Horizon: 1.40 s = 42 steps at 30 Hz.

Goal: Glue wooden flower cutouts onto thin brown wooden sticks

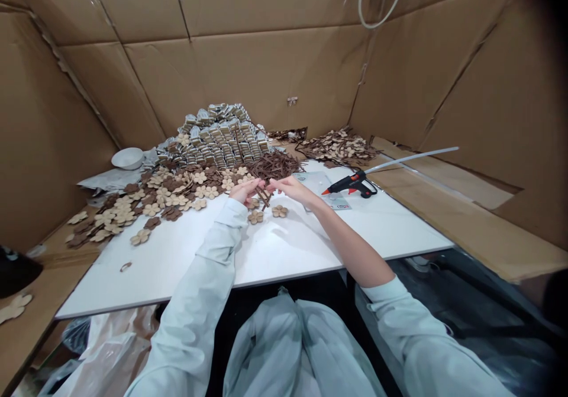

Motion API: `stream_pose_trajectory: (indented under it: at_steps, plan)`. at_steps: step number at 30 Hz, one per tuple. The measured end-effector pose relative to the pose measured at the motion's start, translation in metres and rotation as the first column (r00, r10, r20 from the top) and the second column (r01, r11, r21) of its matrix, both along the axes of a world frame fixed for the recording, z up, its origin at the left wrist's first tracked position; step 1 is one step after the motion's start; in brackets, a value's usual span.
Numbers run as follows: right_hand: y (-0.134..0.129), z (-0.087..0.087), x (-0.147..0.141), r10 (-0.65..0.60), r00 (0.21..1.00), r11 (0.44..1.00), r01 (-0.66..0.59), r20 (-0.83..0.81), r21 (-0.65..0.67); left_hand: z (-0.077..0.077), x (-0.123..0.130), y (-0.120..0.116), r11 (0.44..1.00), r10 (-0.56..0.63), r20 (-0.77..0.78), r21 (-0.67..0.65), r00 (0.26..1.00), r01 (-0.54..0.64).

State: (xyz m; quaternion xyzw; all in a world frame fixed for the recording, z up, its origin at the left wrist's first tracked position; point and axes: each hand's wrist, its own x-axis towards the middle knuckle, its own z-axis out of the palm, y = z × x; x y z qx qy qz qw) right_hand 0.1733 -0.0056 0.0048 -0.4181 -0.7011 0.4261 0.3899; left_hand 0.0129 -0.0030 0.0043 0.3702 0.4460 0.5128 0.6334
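Head view: a large stacked mound of wrapped packets (pixel 217 136) stands at the far end of a white table (pixel 177 267). Loose wooden flower cutouts (pixel 155 205) lie spread to its left, with a further heap (pixel 337 147) at far right, so much stock is unpacked or unstacked. A pile of dark wooden sticks (pixel 274 166) sits just behind the hands. The left hand (pixel 243 191) and right hand (pixel 288 188) are half closed, fingertips meeting at a small crossed cluster of these sticks (pixel 264 197), above two flower cutouts (pixel 267 213). Whether either hand clenches them cannot be confirmed. A black hot glue gun (pixel 352 184) lies unheld to the right.
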Motion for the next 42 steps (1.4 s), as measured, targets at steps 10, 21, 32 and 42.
stream_pose_trajectory:
  at_steps: [10,21,32,42]
  plan:
    - [0.002,-0.015,-0.012,-0.033,0.982,0.999,0.033,-0.188,-0.004,-0.002,0.004,-0.003,0.991,-0.13,-0.018,0.026,0.991,0.13]
    - [0.002,-0.013,-0.004,-0.062,0.998,0.998,0.063,-0.027,0.016,0.001,0.007,-0.006,0.99,-0.138,-0.109,0.007,0.984,0.139]
    - [-0.004,-0.022,0.056,-0.207,0.959,0.977,0.214,0.194,-0.018,-0.032,0.03,-0.011,0.897,0.099,-0.977,0.171,0.191,0.408]
    - [-0.017,-0.013,0.046,-0.132,0.966,0.991,0.131,0.223,0.022,-0.029,0.034,-0.007,0.88,0.065,-0.994,0.097,0.084,0.465]
